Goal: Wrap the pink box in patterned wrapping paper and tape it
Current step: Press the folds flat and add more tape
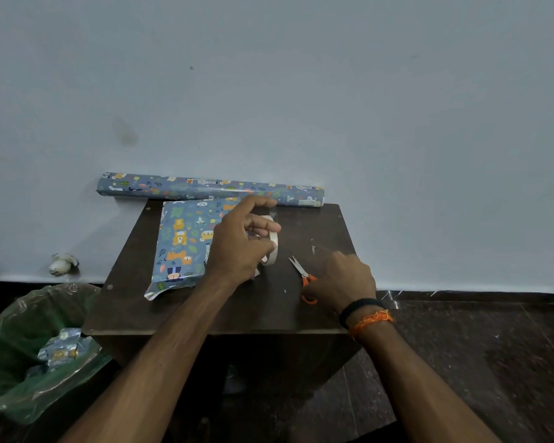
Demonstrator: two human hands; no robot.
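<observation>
A pale blue-grey painted wall (pixel 269 91) fills the space behind a small dark brown wooden table (pixel 205 308) pushed up against it. To the table's left on the dark floor stands a bin lined with a green plastic bag (pixel 16 346), scraps of the same patterned paper lying inside. A long roll of blue animal-print wrapping paper (pixel 173 187) lies along the table's far edge, touching the wall. Just in front of it, on the left half of the tabletop, sits the box wrapped in blue animal-print paper (pixel 179 244), no pink showing, with a loose flap of paper sticking out at its near corner. The person's left hand (pixel 237 247) rests over the box's right edge, fingers curled around a roll of clear tape (pixel 272 241) held upright. The right hand (pixel 343 279), a black band and orange threads at its wrist, is closed over the handles of orange-handled scissors (pixel 303 273) lying on the table, blades pointing toward the tape. Small white scraps dot the wood nearby.
</observation>
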